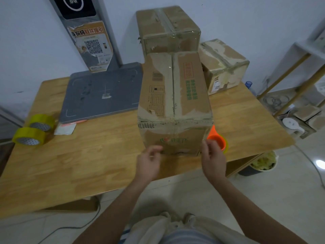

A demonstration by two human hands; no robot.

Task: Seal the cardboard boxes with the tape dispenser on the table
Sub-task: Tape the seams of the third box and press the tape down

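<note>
Both hands sit at the near face of the cardboard box (175, 103). Left hand (149, 162) loosely curled, holding nothing; right hand (213, 155) similar, orange tape dispenser (216, 140) just past its grip.

A plain pale wall (246, 18) closes the far side of the room. The floor (290, 199) is light tile, with a bright glare spot (320, 163) at the right. A light wooden counter (88, 164) fills the middle. At the far right stands an open shelf unit (299, 67) with pale boards and wooden legs. A dark cable (70, 228) trails across the near floor.
</note>
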